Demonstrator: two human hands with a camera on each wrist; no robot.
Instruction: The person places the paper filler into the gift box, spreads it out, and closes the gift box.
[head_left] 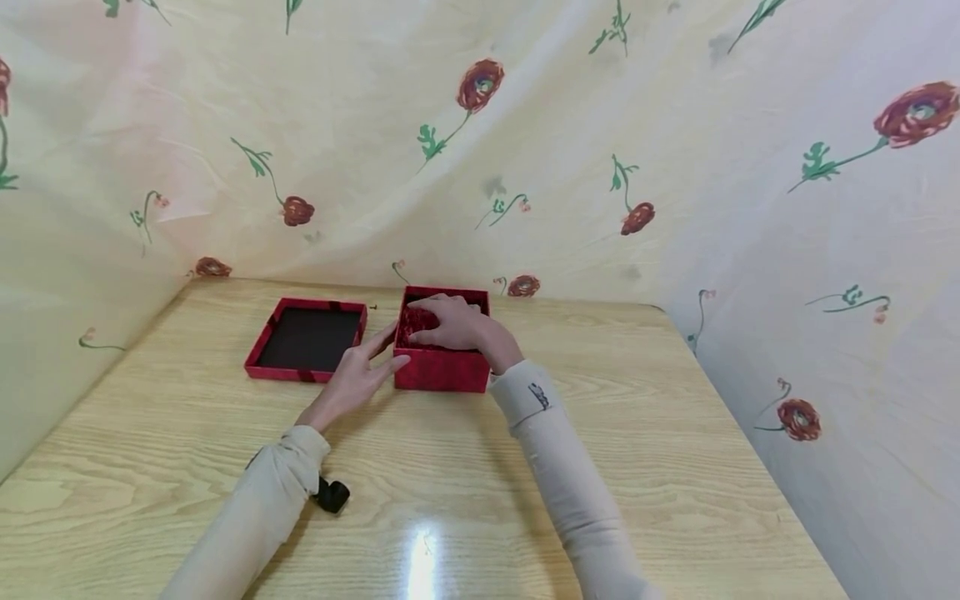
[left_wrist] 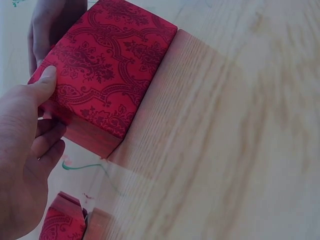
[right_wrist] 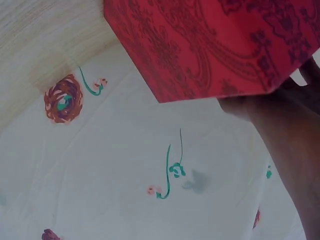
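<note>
A red patterned box (head_left: 441, 372) stands without a cover on the wooden table, with dark red shiny material (head_left: 417, 322) inside it. My left hand (head_left: 356, 379) grips the box's near left corner. In the left wrist view its thumb (left_wrist: 46, 82) presses the front face while the fingers bend against the side. Over the opening, my right hand (head_left: 453, 323) reaches down into the box, its thumb and forefinger spread around the red material. The rest of its fingers are hidden, so any hold cannot be made out. The right wrist view shows the box's patterned side (right_wrist: 210, 50).
Left of the box lies its shallow red lid (head_left: 306, 337), inside up, with a black lining. A tiny dark item (head_left: 373, 307) lies behind, between lid and box. Flowered cloth (head_left: 360, 150) hangs behind the table (head_left: 637, 433) and along its sides. A black object (head_left: 332, 496) juts from beside the left cuff.
</note>
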